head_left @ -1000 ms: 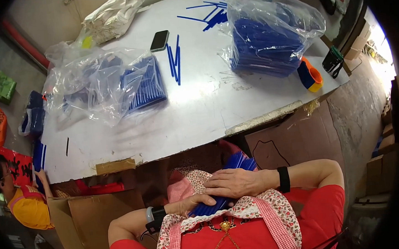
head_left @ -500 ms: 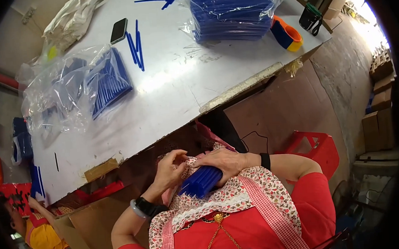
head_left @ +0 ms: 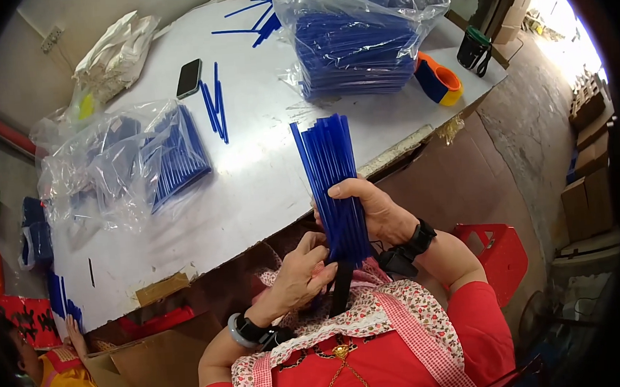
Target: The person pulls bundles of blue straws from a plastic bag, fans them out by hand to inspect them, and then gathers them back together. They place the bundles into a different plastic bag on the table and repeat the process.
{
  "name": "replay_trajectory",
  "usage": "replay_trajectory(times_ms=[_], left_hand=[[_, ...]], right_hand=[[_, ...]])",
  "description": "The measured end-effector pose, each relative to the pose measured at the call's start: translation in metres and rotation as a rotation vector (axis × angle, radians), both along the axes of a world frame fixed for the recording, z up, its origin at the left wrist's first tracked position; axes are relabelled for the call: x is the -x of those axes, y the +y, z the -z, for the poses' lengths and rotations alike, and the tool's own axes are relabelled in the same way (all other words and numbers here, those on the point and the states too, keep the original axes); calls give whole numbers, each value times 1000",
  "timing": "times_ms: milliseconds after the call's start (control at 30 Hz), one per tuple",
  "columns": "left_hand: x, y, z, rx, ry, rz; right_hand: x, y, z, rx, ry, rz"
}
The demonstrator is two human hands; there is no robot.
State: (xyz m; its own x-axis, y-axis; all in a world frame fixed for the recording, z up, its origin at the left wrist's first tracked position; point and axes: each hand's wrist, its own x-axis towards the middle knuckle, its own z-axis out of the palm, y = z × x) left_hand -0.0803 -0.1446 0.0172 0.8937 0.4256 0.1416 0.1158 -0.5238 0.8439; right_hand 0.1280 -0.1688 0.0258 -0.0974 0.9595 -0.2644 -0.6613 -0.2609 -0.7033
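Observation:
A bundle of thin blue plastic tubes (head_left: pixel 330 157) stands nearly upright in front of me, its top fanned over the table edge. Wrapped around its middle is my right hand (head_left: pixel 378 207), thumb across the front. My left hand (head_left: pixel 297 276) is closed at the bundle's lower left, fingers bent against the tube ends; what lies between its fingertips is hidden. A black strap (head_left: pixel 341 289) hangs below the bundle, over my flowered apron (head_left: pixel 318 326).
On the white table (head_left: pixel 252 172) lie a large clear bag of blue tubes (head_left: pixel 358 52), an opened bag of tubes (head_left: pixel 176 148), loose tubes (head_left: pixel 214 111), a phone (head_left: pixel 189 78), an orange-and-blue tape ring (head_left: pixel 439 79) and a dark cup (head_left: pixel 473 49). Another person (head_left: pixel 69 378) is at the lower left.
The bundle has come up from my lap and been turned upright, now beyond the table edge. My right hand grips its middle; my left hand has moved to its lower end.

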Motion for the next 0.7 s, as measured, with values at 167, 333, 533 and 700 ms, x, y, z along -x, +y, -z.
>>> replay_trajectory(times_ms=[167,333,533,700], left_hand=[[33,8,-5,587,-178,-72],[64,-31,39,609,27,-294],[64,-40,46,1092,-171,-745],[41,-18,40,1140,-213,-645]], right_hand=[[29,1,25,110,284,-29],[68,-22,51,227,467,-22],[82,-37,54,224,296,-117],[86,-23,60,226,29,-146]])
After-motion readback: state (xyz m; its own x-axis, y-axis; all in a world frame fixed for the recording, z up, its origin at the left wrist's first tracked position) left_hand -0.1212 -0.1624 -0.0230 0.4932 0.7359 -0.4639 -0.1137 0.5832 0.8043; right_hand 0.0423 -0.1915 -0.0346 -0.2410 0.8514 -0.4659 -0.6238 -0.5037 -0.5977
